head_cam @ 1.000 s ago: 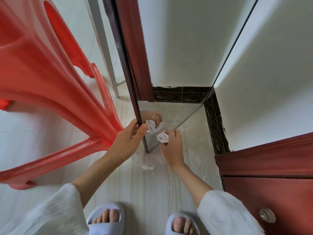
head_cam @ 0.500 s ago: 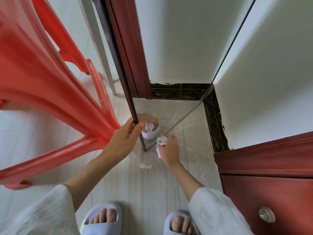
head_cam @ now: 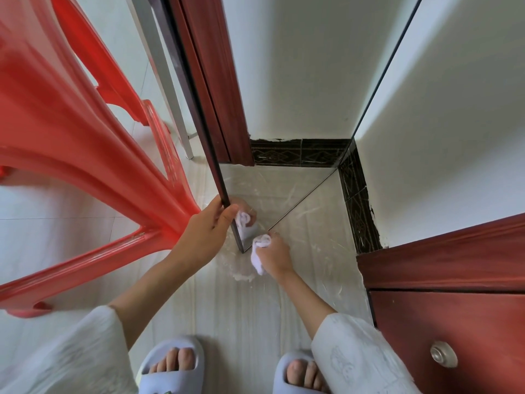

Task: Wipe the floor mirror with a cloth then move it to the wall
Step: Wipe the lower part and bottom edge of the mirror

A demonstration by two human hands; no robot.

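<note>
The tall floor mirror (head_cam: 298, 89) stands on the tiled floor in front of me, its glass reflecting a white wall, dark skirting and a red-brown door frame. My left hand (head_cam: 206, 231) grips the mirror's thin dark left edge near the bottom. My right hand (head_cam: 274, 255) is closed on a small white cloth (head_cam: 260, 251) and presses it against the mirror's bottom edge near the left corner. The cloth and fingers show reflected in the glass.
A red plastic chair (head_cam: 85, 155) leans close on the left, its leg next to my left hand. A red-brown wooden cabinet (head_cam: 454, 294) with a round knob stands at the right. White wall and dark skirting (head_cam: 359, 206) lie behind. My slippered feet (head_cam: 173, 365) are below.
My right hand has moved the cloth down and left to the mirror's bottom corner. My left hand has kept its grip on the edge.
</note>
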